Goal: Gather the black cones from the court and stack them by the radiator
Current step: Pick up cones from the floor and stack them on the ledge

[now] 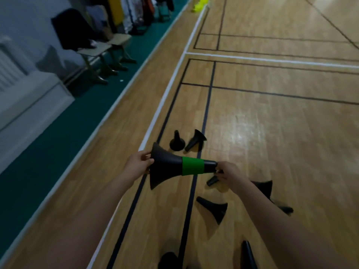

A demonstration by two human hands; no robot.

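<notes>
I hold a black cone with a green band (171, 166) sideways in front of me, above the wooden floor. My left hand (138, 165) grips its flared base rim. My right hand (226, 171) pinches its narrow tip. Several other black cones are on the floor around it: one upright (176, 141), one on its side next to it (195, 141), one lying below my right arm (214, 209), one partly hidden under my right hand (212, 180), and more at the bottom edge (248, 255). The white radiator (9, 63) is at the far left.
A white boxed ledge (33, 94) runs below the radiator on a green floor strip. Chairs (103, 53) with dark clothes stand along the wall further on. Yellow objects (200, 3) lie far up the sideline. Court lines cross the wooden floor.
</notes>
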